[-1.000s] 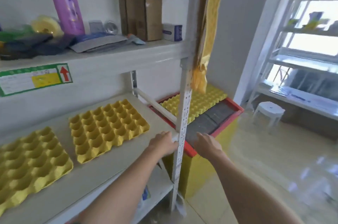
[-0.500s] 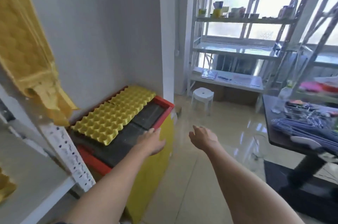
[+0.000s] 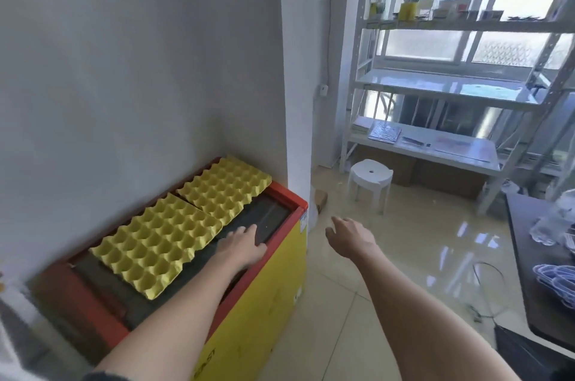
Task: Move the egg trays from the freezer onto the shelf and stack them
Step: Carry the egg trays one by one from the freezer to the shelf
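Head view, looking down on a yellow chest freezer (image 3: 264, 303) with a red rim, set against a grey wall. On its dark lid, two yellow egg trays end to end, edges touching or nearly so: near egg tray (image 3: 155, 243) and far egg tray (image 3: 225, 189). Both flat, cups up, long axes running along the freezer from lower left to upper right, hugging the wall side of the lid; dark lid strip bare along the front. Far tray's back corner reaching the red rim by the wall. Left hand (image 3: 241, 245) stretched over the dark lid just beside the near tray's right edge, fingers straight and spread, grasping nothing; contact with the lid impossible to tell. Right hand (image 3: 350, 236) out over the tiled floor (image 3: 389, 256), well apart from the freezer, fingers relaxed and released, holding nothing. Beyond, a white stool (image 3: 370, 183) in front of a white metal rack (image 3: 435, 85) by a bright window; items on the rack too washed out to name. At the right edge, a dark worktop (image 3: 529, 256) cut off by the frame, blurred clutter on it. Lower left corner smeared, freezer's left end hard to make out.
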